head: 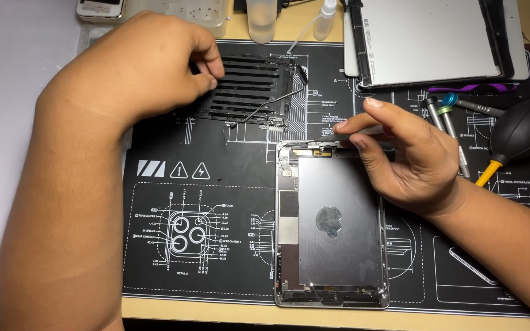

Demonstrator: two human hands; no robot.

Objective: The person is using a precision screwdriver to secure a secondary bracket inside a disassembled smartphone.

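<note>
An opened tablet shell (pixel 332 245) lies face up on the black repair mat (pixel 216 263), its grey inner plate bare. My right hand (pixel 406 153) hovers over the shell's top edge and pinches a thin flat strip (pixel 369 130) between thumb and forefinger. My left hand (pixel 136 67) rests at the mat's upper left, its fingers pressing on a black ribbed battery pack (pixel 253 89) with loose thin cables trailing from its right side.
A detached tablet screen (pixel 430 40) lies at the top right. Several screwdrivers (pixel 446 113), a black air blower with a yellow nozzle (pixel 522 132) sit at the right. Two plastic bottles (pixel 262 18) stand at the back. Tiny screws (pixel 219 179) dot the mat.
</note>
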